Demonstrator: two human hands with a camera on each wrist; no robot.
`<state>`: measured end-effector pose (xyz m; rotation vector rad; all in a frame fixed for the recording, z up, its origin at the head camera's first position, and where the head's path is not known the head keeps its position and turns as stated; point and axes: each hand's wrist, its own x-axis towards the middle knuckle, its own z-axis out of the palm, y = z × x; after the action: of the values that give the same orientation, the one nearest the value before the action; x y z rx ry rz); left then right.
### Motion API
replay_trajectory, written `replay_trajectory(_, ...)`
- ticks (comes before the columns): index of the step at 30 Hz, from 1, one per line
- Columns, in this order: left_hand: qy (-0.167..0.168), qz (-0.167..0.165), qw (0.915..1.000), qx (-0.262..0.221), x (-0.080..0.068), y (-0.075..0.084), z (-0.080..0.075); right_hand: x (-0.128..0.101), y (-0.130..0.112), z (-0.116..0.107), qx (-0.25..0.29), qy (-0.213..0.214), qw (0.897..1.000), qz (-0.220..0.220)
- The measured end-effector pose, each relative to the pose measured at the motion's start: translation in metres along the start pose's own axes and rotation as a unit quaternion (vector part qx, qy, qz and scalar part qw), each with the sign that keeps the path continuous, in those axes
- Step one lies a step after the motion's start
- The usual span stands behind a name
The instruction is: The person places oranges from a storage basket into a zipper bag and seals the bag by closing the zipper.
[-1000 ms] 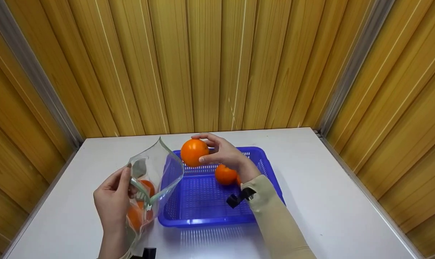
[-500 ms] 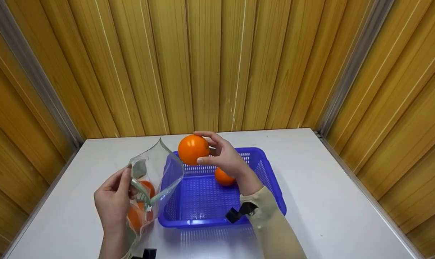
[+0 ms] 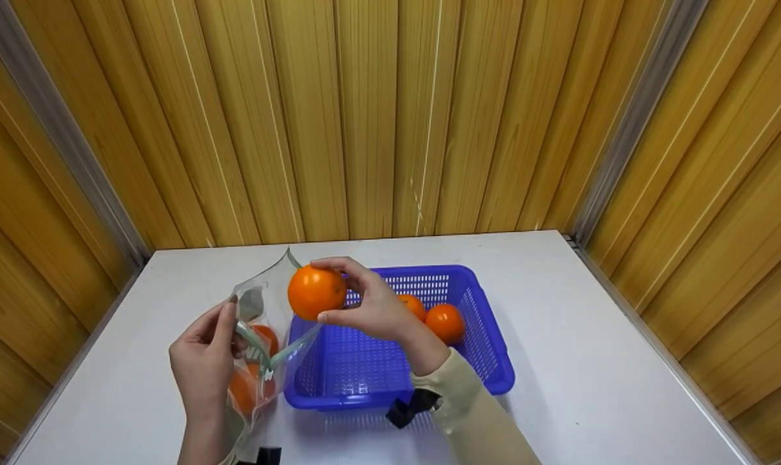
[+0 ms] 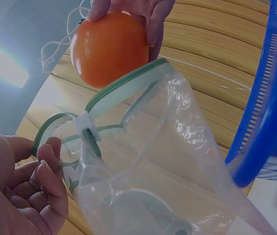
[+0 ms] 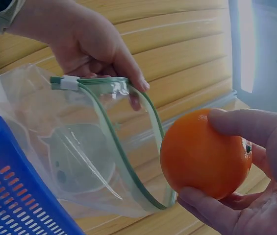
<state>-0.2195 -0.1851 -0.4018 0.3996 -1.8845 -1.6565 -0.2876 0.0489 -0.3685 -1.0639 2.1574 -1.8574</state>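
Note:
My left hand [image 3: 203, 361] pinches the rim of a clear zip bag [image 5: 74, 152] with a green-edged mouth and a white slider [image 5: 70, 82]. The bag's mouth gapes open, and oranges [image 3: 243, 391] show through its lower part. In my right hand [image 3: 374, 303] an orange [image 3: 316, 292] is gripped between thumb and fingers, right at the bag's mouth. The left wrist view has this orange [image 4: 110, 49] just beyond the green rim. Two more oranges [image 3: 445, 324] lie in the blue basket [image 3: 364, 400], one partly hidden behind my right hand.
The blue plastic basket with slotted walls stands on the white table [image 3: 597, 361], right beside the bag. Wood-patterned panel walls [image 3: 364, 116] close off the back and both sides of the table.
My right hand has carried the orange left and down, from over the basket's back left to the bag's mouth. My left hand and the bag stay almost still.

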Motion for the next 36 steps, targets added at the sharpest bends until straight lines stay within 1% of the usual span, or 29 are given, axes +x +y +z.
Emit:
replay_trajectory(3, 0.000, -0.002, 1.0000, -0.001, 0.000, 0.000, 0.000, 0.001, 0.000, 0.009, -0.021, -0.009, 1.000, 0.011)
replay_trajectory(7, 0.000, -0.003, 1.0000, 0.000, 0.000, 0.000, 0.000, 0.001, 0.000, 0.018, -0.076, -0.015, 0.997, 0.013)
replay_trajectory(10, 0.000, -0.004, 1.0000, 0.003, 0.000, 0.000, 0.001, 0.002, 0.000, 0.023, -0.118, -0.020, 0.993, -0.002)
replay_trajectory(13, -0.001, 0.002, 1.0000, 0.002, -0.001, 0.001, 0.001, 0.002, -0.001, 0.026, -0.158, -0.026, 0.987, -0.015)
replay_trajectory(18, -0.002, 0.007, 1.0000, 0.003, -0.002, 0.002, 0.000, 0.002, 0.000, 0.032, -0.203, -0.037, 0.978, -0.016)
replay_trajectory(21, -0.001, 0.003, 1.0000, 0.007, -0.001, 0.003, 0.001, 0.002, 0.000, 0.034, -0.209, -0.042, 0.977, -0.010)
replay_trajectory(28, 0.003, -0.005, 1.0000, 0.006, -0.001, 0.002, 0.001, 0.002, 0.001, 0.034, -0.158, -0.046, 0.986, 0.016)
replay_trajectory(36, 0.001, -0.006, 1.0000, 0.004, 0.000, 0.002, 0.000, 0.001, 0.001, 0.032, -0.156, -0.044, 0.987, 0.004)
